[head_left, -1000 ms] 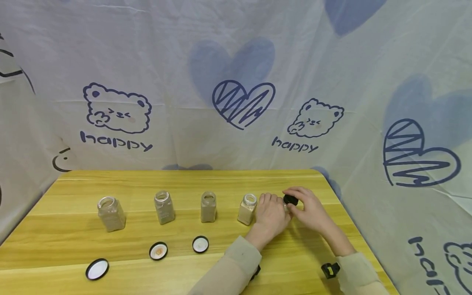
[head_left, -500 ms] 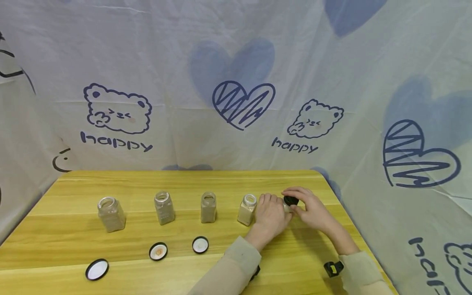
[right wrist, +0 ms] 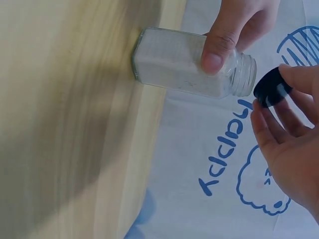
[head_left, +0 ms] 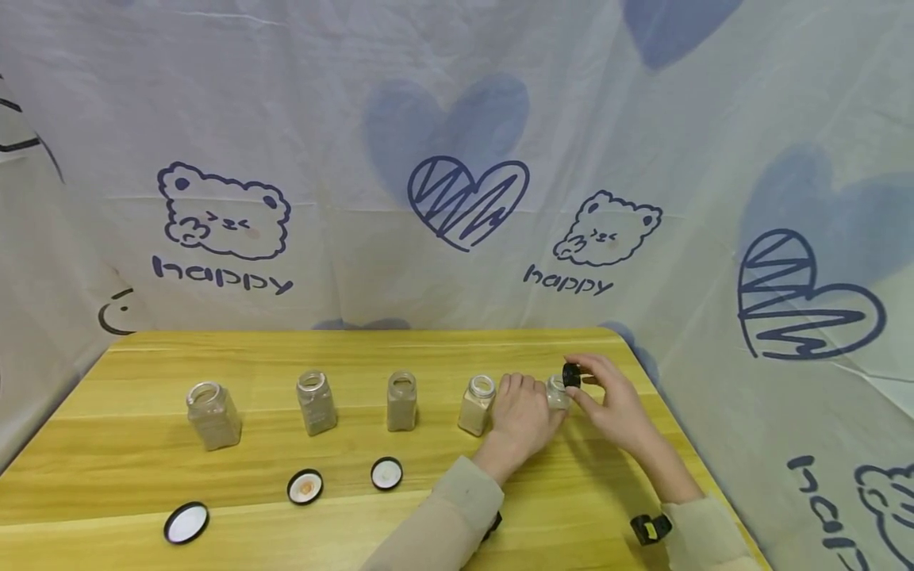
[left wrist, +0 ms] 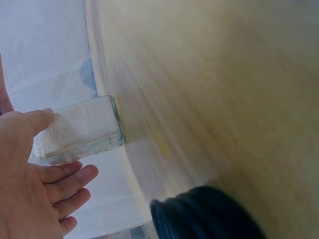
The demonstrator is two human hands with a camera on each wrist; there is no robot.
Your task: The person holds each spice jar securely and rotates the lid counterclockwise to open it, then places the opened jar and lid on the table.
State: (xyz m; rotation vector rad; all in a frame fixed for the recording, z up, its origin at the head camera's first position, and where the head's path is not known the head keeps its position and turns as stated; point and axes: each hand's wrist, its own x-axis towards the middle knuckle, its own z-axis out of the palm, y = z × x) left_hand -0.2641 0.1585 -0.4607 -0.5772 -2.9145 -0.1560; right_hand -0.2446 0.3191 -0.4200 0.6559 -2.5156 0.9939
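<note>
At the right of the row, a clear square glass jar (head_left: 558, 395) of whitish powder stands upright on the table. My left hand (head_left: 520, 412) holds it by the upper side, the thumb (right wrist: 215, 59) against the glass in the right wrist view. Between the thumb and fingers of my right hand (head_left: 610, 404) is a round black screw lid (right wrist: 271, 88). The lid is tilted and just apart from the jar's threaded mouth (right wrist: 245, 74). In the left wrist view the jar (left wrist: 82, 127) shows its base on the table, with my left palm (left wrist: 22, 184) beside it.
Left of my hand stands an open jar of pale powder (head_left: 474, 411). Further left are three more uncapped jars, the middle one (head_left: 318, 408) among them. In front lie black-rimmed lids, white inside up: one left (head_left: 187, 523), one stained (head_left: 305, 486), one nearer (head_left: 387, 473).
The black lid has come off the jar's mouth and tipped toward the right in my right hand, baring the rim. My left hand stays at the jar.
</note>
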